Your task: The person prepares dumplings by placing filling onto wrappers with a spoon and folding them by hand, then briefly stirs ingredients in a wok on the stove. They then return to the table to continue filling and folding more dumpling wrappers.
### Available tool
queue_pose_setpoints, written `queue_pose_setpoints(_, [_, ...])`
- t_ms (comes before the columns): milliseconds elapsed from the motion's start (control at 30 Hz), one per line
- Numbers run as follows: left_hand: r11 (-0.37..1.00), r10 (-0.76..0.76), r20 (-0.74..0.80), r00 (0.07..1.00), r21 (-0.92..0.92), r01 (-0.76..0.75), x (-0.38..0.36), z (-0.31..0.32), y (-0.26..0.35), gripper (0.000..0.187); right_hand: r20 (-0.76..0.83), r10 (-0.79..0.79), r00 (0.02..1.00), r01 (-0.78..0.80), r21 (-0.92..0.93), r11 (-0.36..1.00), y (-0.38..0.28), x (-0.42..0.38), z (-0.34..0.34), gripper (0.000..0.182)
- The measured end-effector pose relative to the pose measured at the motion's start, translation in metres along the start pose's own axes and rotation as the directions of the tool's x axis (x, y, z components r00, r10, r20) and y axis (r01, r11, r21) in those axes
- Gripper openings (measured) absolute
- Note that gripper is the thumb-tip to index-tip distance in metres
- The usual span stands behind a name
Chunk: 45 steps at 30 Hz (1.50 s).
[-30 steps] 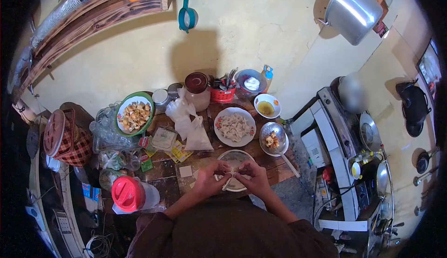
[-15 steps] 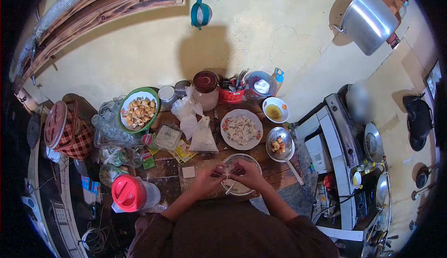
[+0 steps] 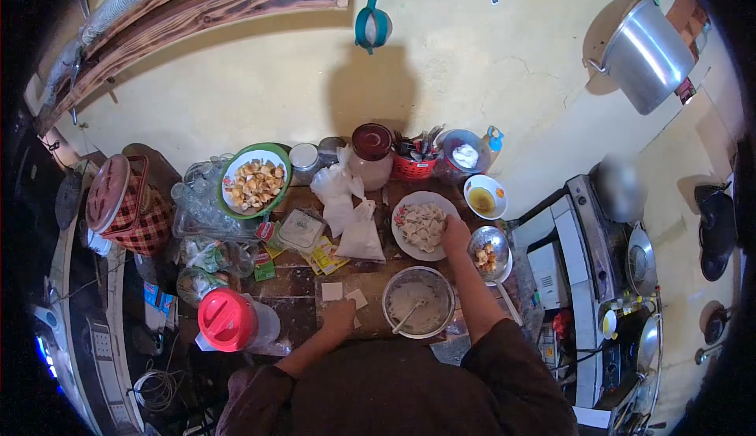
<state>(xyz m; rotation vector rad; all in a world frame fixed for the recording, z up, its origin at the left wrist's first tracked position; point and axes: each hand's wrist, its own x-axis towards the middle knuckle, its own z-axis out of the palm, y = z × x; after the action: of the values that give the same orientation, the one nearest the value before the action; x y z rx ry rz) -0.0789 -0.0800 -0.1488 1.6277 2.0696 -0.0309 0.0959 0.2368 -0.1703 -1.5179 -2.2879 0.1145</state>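
My right hand (image 3: 454, 237) reaches over the right rim of a white plate (image 3: 402, 243) with several folded dumplings (image 3: 423, 226). Its fingers are bent together against the dumplings, and what they may hold is hidden. On the table my left hand (image 3: 339, 319) is closed, its fingertips at the edge of a square dough wrapper (image 3: 357, 298). Another square wrapper (image 3: 331, 291) lies just beyond that hand. Between my arms stands a metal bowl (image 3: 386, 314) of pale paste or filling, with a spoon (image 3: 407, 318) leaning in it.
Right of my right forearm is a ladle (image 3: 489, 251) holding browned pieces, resting on a bowl. Behind it sits a small bowl (image 3: 486, 196) of yellowish liquid. Flour bags (image 3: 362, 235), a red-lidded pitcher (image 3: 228, 322) and a green-rimmed basin (image 3: 253, 181) stand leftward; a stove (image 3: 591, 223) is at right.
My hands have parted from a pinch over the metal bowl. The right has moved forward to the dumpling plate, the left down to the wrappers. The whole view has shifted slightly.
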Motion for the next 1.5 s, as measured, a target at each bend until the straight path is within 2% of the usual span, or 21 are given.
queue_pose_setpoints(167, [0.996, -0.008, -0.116, 0.993, 0.091, 0.018, 0.009, 0.021, -0.006, 0.033, 0.040, 0.074, 0.996, -0.072, -0.064, 0.995, -0.009, -0.004, -0.006, 0.019])
queue_pose_setpoints(267, [0.997, 0.007, -0.111, 0.994, 0.083, 0.002, 0.004, 0.012, -0.002, 0.030, -0.079, -0.012, 0.997, 0.011, -0.016, 1.000, -0.008, -0.014, -0.015, 0.024])
queue_pose_setpoints(333, [0.997, -0.080, -0.068, 0.994, 0.006, 0.081, 0.005, 0.008, 0.002, 0.034, -0.081, 0.004, 0.997, 0.017, 0.253, 0.967, -0.025, -0.027, -0.053, 0.024])
queue_pose_setpoints(367, [0.997, -0.078, -0.066, 0.995, 0.005, 0.078, 0.008, 0.010, 0.001, 0.034, 0.010, -0.017, 1.000, 0.012, 0.360, 0.933, -0.035, -0.039, -0.074, 0.024])
queue_pose_setpoints(467, [0.994, -0.109, 0.015, 0.994, 0.035, 0.108, 0.012, 0.017, -0.002, 0.027, 0.327, -0.195, 0.925, 0.021, 0.468, 0.884, -0.053, -0.090, -0.114, 0.025])
queue_pose_setpoints(533, [0.993, -0.099, -0.093, 0.991, 0.058, 0.104, 0.009, 0.017, -0.001, 0.012, 0.351, -0.459, 0.816, 0.305, 0.413, 0.858, -0.052, -0.127, -0.109, 0.026])
queue_pose_setpoints(633, [0.997, -0.064, -0.170, 0.983, 0.034, 0.071, 0.010, 0.026, -0.008, 0.014, 0.348, -0.529, 0.774, 0.357, 0.450, 0.819, -0.068, -0.165, -0.106, 0.021])
queue_pose_setpoints(733, [0.987, -0.098, -0.075, 0.992, 0.118, 0.106, 0.007, 0.006, 0.000, 0.014, 0.431, -0.601, 0.673, 0.475, 0.372, 0.798, -0.071, -0.171, -0.099, 0.016])
queue_pose_setpoints(833, [0.989, -0.050, -0.080, 0.996, 0.134, 0.060, 0.001, -0.004, 0.000, 0.013, 0.428, -0.621, 0.656, 0.478, 0.401, 0.782, -0.062, -0.171, -0.087, 0.016])
queue_pose_setpoints(933, [0.987, -0.116, -0.107, 0.988, -0.128, 0.102, -0.002, -0.022, 0.001, 0.011, 0.285, -0.508, 0.813, 0.319, 0.512, 0.798, -0.051, -0.166, -0.097, 0.014])
queue_pose_setpoints(967, [0.987, -0.112, -0.109, 0.988, -0.125, 0.098, -0.003, -0.027, 0.000, 0.011, 0.281, -0.505, 0.816, 0.319, 0.511, 0.799, -0.047, -0.163, -0.104, 0.014])
queue_pose_setpoints(1033, [0.896, -0.050, -0.207, 0.977, -0.442, -0.048, -0.005, -0.034, -0.004, 0.013, 0.127, -0.400, 0.908, 0.276, 0.537, 0.797, -0.044, -0.159, -0.127, 0.012])
queue_pose_setpoints(1067, [0.896, -0.047, -0.206, 0.977, -0.441, -0.050, -0.002, -0.033, -0.005, 0.013, 0.127, -0.397, 0.909, 0.274, 0.535, 0.799, -0.046, -0.158, -0.138, 0.012])
queue_pose_setpoints(1133, [0.778, 0.093, -0.293, 0.952, -0.575, -0.253, 0.005, -0.027, -0.007, 0.020, 0.040, -0.287, 0.957, 0.211, 0.584, 0.784, -0.050, -0.159, -0.159, 0.010])
queue_pose_setpoints(1167, [0.779, 0.094, -0.290, 0.952, -0.574, -0.252, 0.006, -0.028, -0.006, 0.020, 0.041, -0.284, 0.958, 0.208, 0.584, 0.784, -0.052, -0.162, -0.163, 0.010])
queue_pose_setpoints(1233, [0.507, 0.073, -0.174, 0.982, -0.841, -0.187, 0.010, -0.028, 0.001, 0.020, -0.222, -0.191, 0.956, 0.286, 0.573, 0.768, -0.052, -0.167, -0.168, 0.011])
queue_pose_setpoints(1267, [0.508, 0.077, -0.172, 0.982, -0.841, -0.187, 0.010, -0.034, 0.009, 0.020, -0.222, -0.187, 0.957, 0.283, 0.572, 0.770, -0.049, -0.170, -0.160, 0.011])
queue_pose_setpoints(1333, [-0.019, -0.072, 0.111, 0.991, -0.994, 0.110, 0.007, -0.046, 0.025, 0.018, -0.396, -0.024, 0.918, 0.333, 0.734, 0.593, -0.040, -0.179, -0.137, 0.020])
queue_pose_setpoints(1367, [-0.016, -0.067, 0.115, 0.991, -0.993, 0.114, 0.009, -0.042, 0.025, 0.018, -0.396, -0.019, 0.918, 0.328, 0.733, 0.595, -0.043, -0.181, -0.138, 0.020])
queue_pose_setpoints(1433, [-0.393, 0.019, 0.253, 0.967, -0.888, 0.240, 0.020, -0.025, 0.021, 0.017, -0.102, -0.084, 0.991, 0.131, 0.662, 0.738, -0.054, -0.186, -0.137, 0.022])
queue_pose_setpoints(1500, [-0.446, 0.060, 0.267, 0.962, -0.855, 0.265, 0.024, -0.013, 0.027, 0.018, -0.079, -0.159, 0.984, 0.173, 0.619, 0.766, -0.061, -0.193, -0.120, 0.015])
